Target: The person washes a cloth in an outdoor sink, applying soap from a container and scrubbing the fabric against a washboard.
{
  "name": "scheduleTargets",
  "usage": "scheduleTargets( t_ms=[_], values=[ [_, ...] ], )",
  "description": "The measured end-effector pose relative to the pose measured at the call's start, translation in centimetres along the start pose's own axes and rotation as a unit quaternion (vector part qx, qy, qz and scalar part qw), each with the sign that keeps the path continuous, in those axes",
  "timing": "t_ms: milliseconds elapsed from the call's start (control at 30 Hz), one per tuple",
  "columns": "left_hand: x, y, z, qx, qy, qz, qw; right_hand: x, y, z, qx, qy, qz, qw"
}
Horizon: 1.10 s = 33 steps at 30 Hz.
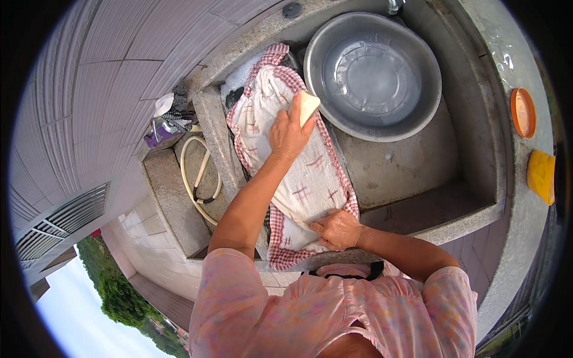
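A wet white cloth with a red checked border (309, 174) lies spread along the washboard part of a concrete laundry sink (219, 147). My left hand (288, 132) grips a pale bar of soap (309, 106) over the upper part of the cloth, near its right border. Lower down, my right hand (339, 229) pinches a fold of the same cloth near the sink's front edge. Just right of the cloth's upper end sits a large metal basin (374, 127) with cloudy water in it.
A pale hose (184, 168) loops in the side compartment on the left. Behind it are a purple packet (157, 136) and a dark scrubbing item (179, 105). An orange dish (523, 113) and a yellow container (540, 174) stand on the right ledge. A tap (394, 6) is at the back.
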<state>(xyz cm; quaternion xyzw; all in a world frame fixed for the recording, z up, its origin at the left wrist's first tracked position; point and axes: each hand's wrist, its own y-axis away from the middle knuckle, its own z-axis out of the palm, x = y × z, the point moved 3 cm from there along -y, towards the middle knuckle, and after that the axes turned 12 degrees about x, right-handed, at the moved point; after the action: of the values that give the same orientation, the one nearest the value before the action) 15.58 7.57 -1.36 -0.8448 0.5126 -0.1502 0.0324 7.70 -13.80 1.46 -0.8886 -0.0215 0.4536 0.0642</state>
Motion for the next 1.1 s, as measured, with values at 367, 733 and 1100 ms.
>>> scheduleTargets(
  t_ms=[367, 733, 1100],
  values=[
    [-4.3, -8.4, 2.3, 0.044, -0.117, -0.111, 0.986, -0.4, 0.1, -0.2, 0.058, 0.003, -0.033, 0.998],
    [4.2, 11.6, -5.4, -0.064, 0.107, 0.259, 0.958, 0.2, 0.3, 0.5, 0.029, -0.001, 0.008, 1.000],
    [-2.7, -4.2, -0.2, 0.013, -0.045, -0.125, 0.991, -0.2, -0.1, 0.1, 0.039, 0.012, 0.000, 0.999]
  ],
)
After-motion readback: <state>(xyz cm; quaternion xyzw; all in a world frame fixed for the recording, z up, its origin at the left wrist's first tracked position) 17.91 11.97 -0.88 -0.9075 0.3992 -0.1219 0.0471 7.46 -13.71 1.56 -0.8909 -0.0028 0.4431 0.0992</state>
